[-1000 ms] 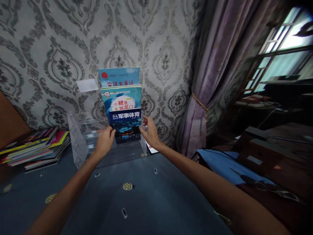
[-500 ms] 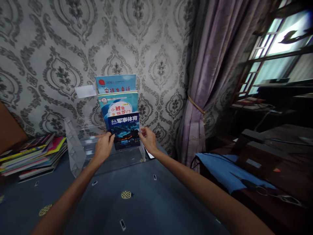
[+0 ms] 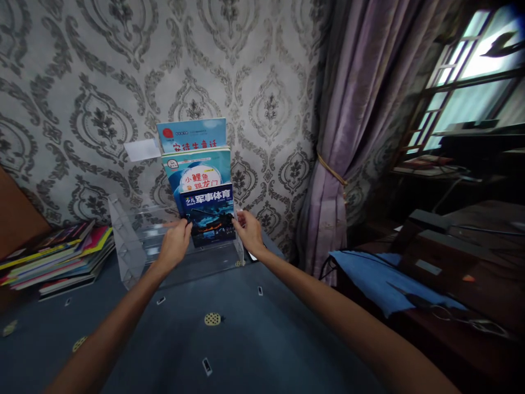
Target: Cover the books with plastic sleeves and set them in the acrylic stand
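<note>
A clear acrylic tiered rack (image 3: pixel 129 249) stands on the blue cloth against the patterned wall. Three books stand in its right column: a dark blue book (image 3: pixel 208 210) in the front tier, a teal book (image 3: pixel 197 167) behind it, and a light blue book (image 3: pixel 191 133) at the back. My left hand (image 3: pixel 174 244) grips the left edge of the dark blue book. On the book's right edge, my right hand (image 3: pixel 249 231) pinches it. The book's lower part sits inside the front tier.
A stack of colourful books (image 3: pixel 57 257) lies left of the rack. A purple curtain (image 3: pixel 353 126) hangs to the right, with a window (image 3: pixel 471 82) beyond. A blue cloth (image 3: pixel 381 279) and dark boxes (image 3: pixel 451 257) lie on a dark table at right.
The dark blue book has sunk slightly lower into the front tier while both hands keep hold of its edges. The camera view shifted a little.
</note>
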Demonstrator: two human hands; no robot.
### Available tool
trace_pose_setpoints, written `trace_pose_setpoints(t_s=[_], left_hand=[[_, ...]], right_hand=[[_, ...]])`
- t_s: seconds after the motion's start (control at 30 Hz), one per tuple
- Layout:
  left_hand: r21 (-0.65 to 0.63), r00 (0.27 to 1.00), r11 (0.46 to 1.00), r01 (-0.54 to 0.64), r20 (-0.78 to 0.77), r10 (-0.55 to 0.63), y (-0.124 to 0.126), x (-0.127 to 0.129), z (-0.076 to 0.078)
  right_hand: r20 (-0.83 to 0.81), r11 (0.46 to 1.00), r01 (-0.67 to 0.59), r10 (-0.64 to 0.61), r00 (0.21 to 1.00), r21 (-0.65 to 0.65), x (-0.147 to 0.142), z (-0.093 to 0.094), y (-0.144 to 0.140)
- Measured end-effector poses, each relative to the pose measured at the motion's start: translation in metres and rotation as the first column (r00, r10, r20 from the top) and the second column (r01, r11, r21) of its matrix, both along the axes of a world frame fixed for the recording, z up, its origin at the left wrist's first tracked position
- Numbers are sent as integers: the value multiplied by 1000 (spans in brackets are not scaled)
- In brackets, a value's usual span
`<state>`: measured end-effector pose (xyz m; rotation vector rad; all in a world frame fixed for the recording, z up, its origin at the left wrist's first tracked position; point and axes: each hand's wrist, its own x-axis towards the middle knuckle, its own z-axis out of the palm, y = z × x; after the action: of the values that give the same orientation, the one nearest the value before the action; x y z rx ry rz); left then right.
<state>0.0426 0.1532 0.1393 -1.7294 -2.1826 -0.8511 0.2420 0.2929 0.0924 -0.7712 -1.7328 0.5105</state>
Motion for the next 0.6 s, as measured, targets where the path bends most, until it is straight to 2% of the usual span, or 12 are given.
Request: trace_pose_setpoints(t_s=[0.37, 0.6], left_hand=[[-18, 1000, 999, 28, -9, -29, -3, -2, -3], [3, 998, 998, 57, -8, -57, -8, -1, 0]], right_hand=[[-23, 998, -65, 66, 998, 25, 9, -2, -5], [-33, 995, -89, 91, 995, 39, 14, -3, -14]])
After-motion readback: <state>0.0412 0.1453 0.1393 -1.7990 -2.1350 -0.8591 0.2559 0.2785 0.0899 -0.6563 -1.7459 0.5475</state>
